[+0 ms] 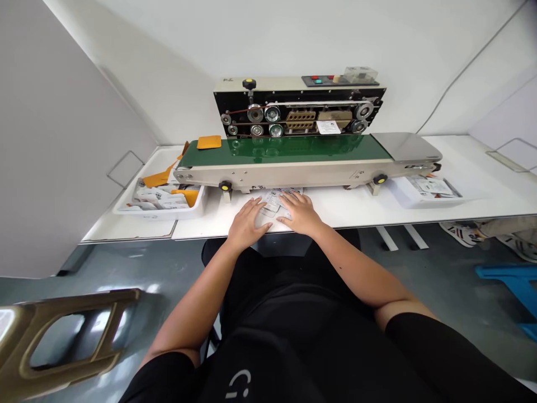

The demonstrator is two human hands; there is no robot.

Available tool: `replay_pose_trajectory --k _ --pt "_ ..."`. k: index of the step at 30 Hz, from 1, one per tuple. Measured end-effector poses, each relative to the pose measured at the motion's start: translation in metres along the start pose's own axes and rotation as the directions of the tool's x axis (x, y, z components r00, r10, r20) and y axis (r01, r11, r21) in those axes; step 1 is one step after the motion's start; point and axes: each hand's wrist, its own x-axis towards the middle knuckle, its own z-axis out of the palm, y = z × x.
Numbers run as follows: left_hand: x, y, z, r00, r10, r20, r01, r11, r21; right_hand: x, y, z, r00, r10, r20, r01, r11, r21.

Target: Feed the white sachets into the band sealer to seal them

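Note:
Several white printed packets [272, 202] lie on the white table, partly under both hands and partly under the machine's front edge. My left hand [247, 224] rests at their left side, fingers stretched out. From the right, my right hand [300, 214] lies over them with its fingers spread. Just beyond the hands stands a band sealing machine [302, 112] with a green conveyor belt [293, 149]. A white packet [328, 127] sits upright in its sealing part, and an orange packet [209, 142] lies on the belt's left end.
At the left, a white bin [161, 212] holds orange and white packets. Another white bin [413, 197] with packets stands at the right under the machine's end plate. A brown stool [79, 302] and a blue stool [509, 274] are on the floor. A person's shoe [459, 233] shows at right.

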Motion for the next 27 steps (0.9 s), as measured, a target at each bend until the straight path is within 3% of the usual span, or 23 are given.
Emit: replay_pose_trajectory --k 4,7,12,14,16,18,21,24,26,27 --pt "-0.006 0.005 0.000 0.987 0.084 0.139 -0.102 0.987 0.125 0.002 0.004 -0.001 0.980 -0.142 0.142 0.134 0.989 0.067" --pt "-0.010 0.006 0.000 0.977 0.162 0.137 -0.179 0.976 0.122 -0.003 0.008 -0.006 0.977 -0.157 0.146 0.142 0.984 0.105" --pt "-0.014 -0.001 0.000 0.966 0.256 -0.021 -0.257 0.962 -0.091 -0.008 0.010 -0.004 0.998 -0.043 -0.041 0.045 0.997 0.056" --pt "-0.015 -0.006 -0.002 0.977 0.170 -0.129 -0.194 0.959 -0.208 -0.009 0.007 -0.004 0.990 -0.030 -0.136 0.036 0.999 0.039" --pt "-0.016 -0.013 -0.004 0.964 -0.021 -0.266 -0.075 0.936 -0.344 -0.013 0.001 -0.004 0.969 -0.024 -0.248 0.035 0.999 0.041" --pt "-0.016 -0.020 -0.005 0.899 -0.254 -0.358 0.024 0.843 -0.538 -0.017 -0.010 -0.004 0.937 -0.007 -0.350 0.043 0.994 0.096" --pt "-0.017 -0.026 -0.007 0.812 -0.496 -0.307 0.008 0.536 -0.844 -0.018 -0.036 0.001 0.939 0.041 -0.340 0.075 0.944 0.321" --pt "-0.018 -0.027 -0.010 0.797 -0.564 -0.216 -0.064 0.278 -0.959 -0.006 -0.071 0.017 0.985 0.123 -0.120 -0.013 0.752 0.659" --pt "-0.018 -0.026 -0.013 0.795 -0.572 -0.202 -0.091 0.217 -0.972 0.007 -0.093 0.032 0.989 0.147 0.001 -0.091 0.607 0.790" --pt "-0.018 -0.026 -0.014 0.795 -0.572 -0.203 -0.103 0.203 -0.974 0.015 -0.102 0.039 0.988 0.155 0.006 -0.098 0.591 0.801"
